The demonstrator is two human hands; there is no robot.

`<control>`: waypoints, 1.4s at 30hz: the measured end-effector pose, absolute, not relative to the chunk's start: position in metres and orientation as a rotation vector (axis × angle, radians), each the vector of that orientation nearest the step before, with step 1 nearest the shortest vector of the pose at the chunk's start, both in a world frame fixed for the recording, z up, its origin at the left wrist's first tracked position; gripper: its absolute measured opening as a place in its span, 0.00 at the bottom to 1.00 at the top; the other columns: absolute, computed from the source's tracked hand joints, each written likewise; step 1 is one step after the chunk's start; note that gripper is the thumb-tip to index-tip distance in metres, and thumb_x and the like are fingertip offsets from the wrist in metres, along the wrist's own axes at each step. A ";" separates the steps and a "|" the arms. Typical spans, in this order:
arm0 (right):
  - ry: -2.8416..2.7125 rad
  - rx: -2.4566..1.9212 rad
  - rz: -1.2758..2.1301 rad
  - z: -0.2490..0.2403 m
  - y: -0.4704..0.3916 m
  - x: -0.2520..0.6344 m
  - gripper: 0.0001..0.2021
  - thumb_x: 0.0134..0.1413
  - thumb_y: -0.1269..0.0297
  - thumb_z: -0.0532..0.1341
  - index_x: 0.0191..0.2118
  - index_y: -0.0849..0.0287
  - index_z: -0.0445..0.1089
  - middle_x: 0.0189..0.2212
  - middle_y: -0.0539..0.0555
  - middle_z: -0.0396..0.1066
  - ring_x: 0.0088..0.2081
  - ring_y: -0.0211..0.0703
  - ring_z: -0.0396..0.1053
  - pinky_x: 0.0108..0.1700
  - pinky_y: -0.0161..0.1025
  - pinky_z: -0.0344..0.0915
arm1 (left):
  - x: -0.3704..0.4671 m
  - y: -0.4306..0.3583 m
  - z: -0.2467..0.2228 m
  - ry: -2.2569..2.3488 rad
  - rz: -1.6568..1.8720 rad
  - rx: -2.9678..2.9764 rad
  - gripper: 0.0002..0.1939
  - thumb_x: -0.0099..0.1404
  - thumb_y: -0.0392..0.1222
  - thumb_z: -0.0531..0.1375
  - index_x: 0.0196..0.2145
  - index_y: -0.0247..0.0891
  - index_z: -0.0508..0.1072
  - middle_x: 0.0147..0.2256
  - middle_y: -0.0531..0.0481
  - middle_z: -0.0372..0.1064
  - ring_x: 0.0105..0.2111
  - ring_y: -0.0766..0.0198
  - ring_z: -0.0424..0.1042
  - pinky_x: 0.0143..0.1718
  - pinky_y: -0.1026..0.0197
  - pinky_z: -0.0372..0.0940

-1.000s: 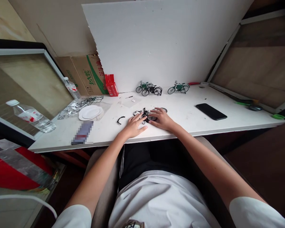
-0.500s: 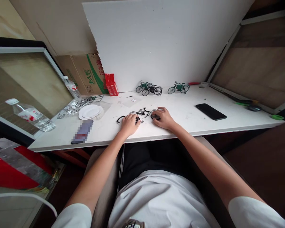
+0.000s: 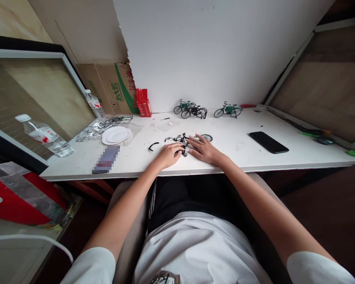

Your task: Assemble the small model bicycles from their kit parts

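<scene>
My left hand rests at the near side of the white table, its fingers curled round a small black part of a model bicycle that they partly hide. Close beside it, my right hand lies palm down with the fingers spread, their tips at the loose black parts. Just beyond those fingers lies a spoked wheel. To the left of my left hand is a curved black piece, apart from the rest. Several small pieces between the hands are too tiny to name.
Model bicycles stand at the back of the table. A phone lies right. Leftward are white plates, wrapped part frames, a water bottle, a red box and a blurred-out packet.
My right hand has gone from curled over a dark round thing to flat and spread, and the spoked wheel now shows beyond it. My left hand has come nearer to it. The view has shifted slightly.
</scene>
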State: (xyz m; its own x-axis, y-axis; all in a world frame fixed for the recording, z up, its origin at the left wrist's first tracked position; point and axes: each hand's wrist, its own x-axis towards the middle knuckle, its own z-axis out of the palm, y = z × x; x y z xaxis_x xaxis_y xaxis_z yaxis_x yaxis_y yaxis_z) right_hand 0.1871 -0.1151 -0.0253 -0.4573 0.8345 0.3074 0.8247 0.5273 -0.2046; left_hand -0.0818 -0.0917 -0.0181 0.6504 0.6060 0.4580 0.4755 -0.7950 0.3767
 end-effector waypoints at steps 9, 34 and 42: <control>-2.265 -1.295 -0.054 -0.031 -0.108 0.189 0.30 0.73 0.44 0.57 0.67 0.59 0.74 0.65 0.63 0.75 0.69 0.70 0.65 0.70 0.65 0.61 | -0.081 -0.093 -0.019 1.148 0.878 2.591 0.17 0.78 0.43 0.55 0.59 0.41 0.77 0.64 0.42 0.75 0.66 0.51 0.73 0.71 0.43 0.63; -2.142 -1.332 -0.025 -0.031 -0.110 0.188 0.23 0.70 0.47 0.59 0.60 0.56 0.75 0.55 0.64 0.79 0.62 0.69 0.67 0.65 0.63 0.63 | -0.081 -0.095 -0.020 1.444 0.758 2.534 0.23 0.76 0.55 0.58 0.60 0.39 0.74 0.64 0.33 0.65 0.68 0.39 0.65 0.73 0.36 0.55; -2.039 -1.322 0.102 -0.032 -0.112 0.188 0.35 0.67 0.49 0.63 0.73 0.58 0.58 0.58 0.64 0.79 0.63 0.69 0.64 0.66 0.64 0.63 | -0.083 -0.093 -0.021 1.372 0.819 2.565 0.21 0.76 0.53 0.59 0.60 0.40 0.73 0.59 0.37 0.66 0.62 0.43 0.70 0.70 0.41 0.61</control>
